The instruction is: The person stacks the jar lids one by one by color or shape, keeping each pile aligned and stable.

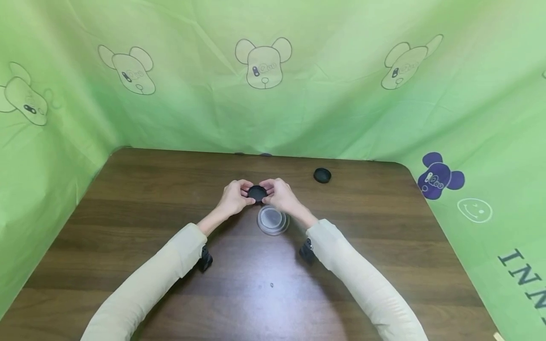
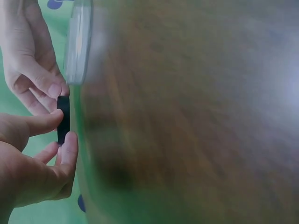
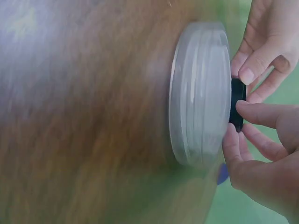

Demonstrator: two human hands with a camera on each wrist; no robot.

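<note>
A small black round lid (image 1: 257,193) with a low raised rim is held between both hands, over the far half of the table. My left hand (image 1: 233,196) pinches its left edge between thumb and fingers. At the opposite edge, the thumb and fingers of my right hand (image 1: 280,195) grip it too. Seen edge-on in the left wrist view, the black lid (image 2: 63,119) looks thin and flat. Just nearer to me stands a stack of clear round dishes or lids (image 1: 273,220), which shows layered rims in the right wrist view.
A second black round lid (image 1: 322,175) lies to the right, near the back edge of the brown wooden table (image 1: 170,175). A tiny speck (image 1: 271,285) is on the tabletop in front. Green printed cloth (image 1: 324,109) hangs behind and at both sides.
</note>
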